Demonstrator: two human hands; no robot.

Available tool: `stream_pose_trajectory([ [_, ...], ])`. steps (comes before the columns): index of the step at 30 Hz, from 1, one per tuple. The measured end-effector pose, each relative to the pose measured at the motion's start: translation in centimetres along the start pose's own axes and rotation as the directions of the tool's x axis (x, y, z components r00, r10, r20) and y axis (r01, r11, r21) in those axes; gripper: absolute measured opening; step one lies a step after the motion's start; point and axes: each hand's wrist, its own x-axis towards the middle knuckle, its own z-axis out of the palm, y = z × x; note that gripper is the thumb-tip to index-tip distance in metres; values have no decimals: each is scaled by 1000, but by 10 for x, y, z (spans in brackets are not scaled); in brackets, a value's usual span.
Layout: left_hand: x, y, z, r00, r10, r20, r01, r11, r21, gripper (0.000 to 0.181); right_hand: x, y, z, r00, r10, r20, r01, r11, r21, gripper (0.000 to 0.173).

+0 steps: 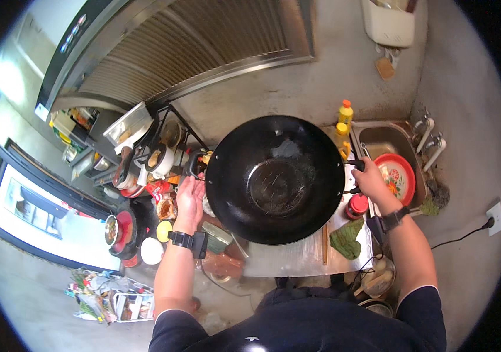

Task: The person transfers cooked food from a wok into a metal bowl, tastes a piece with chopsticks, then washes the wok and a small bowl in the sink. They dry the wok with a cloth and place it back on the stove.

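Note:
A large black wok (276, 180) is held up over the foil-covered counter (285, 262), its inside facing me, with scratches and a pale patch showing. My right hand (371, 178) is closed round its black side handle. On the other side, my left hand (191, 196) is at the opposite loop handle, palm turned up and fingers by the rim; how firmly it holds is partly hidden. A green cloth (347, 240) and a wooden chopstick-like stick (324, 246) lie on the counter. A red-lidded jar (357, 206) stands beside my right wrist.
At the right, a steel sink (382, 134) holds a red-rimmed floral basin (395, 178). Yellow bottles (345, 112) stand by the wall. Crowded pots, jars and a rack (178, 110) fill the left side. The range hood (197, 48) hangs above; a basket (134, 306) is low at left.

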Motion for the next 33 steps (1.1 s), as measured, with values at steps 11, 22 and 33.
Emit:
stream_pose_trajectory([
  [11,78,-22,-82,986,-164,4,164,980,-110,16,47,-36,115,997,40,-65,-58,951,-304,38],
  [22,152,-52,-99,964,-265,11,264,954,-145,15,85,-14,155,951,-39,-307,-90,914,-395,36],
  [33,138,-38,-118,959,-278,-60,280,960,26,57,42,55,183,920,392,7,-341,793,505,34],
])
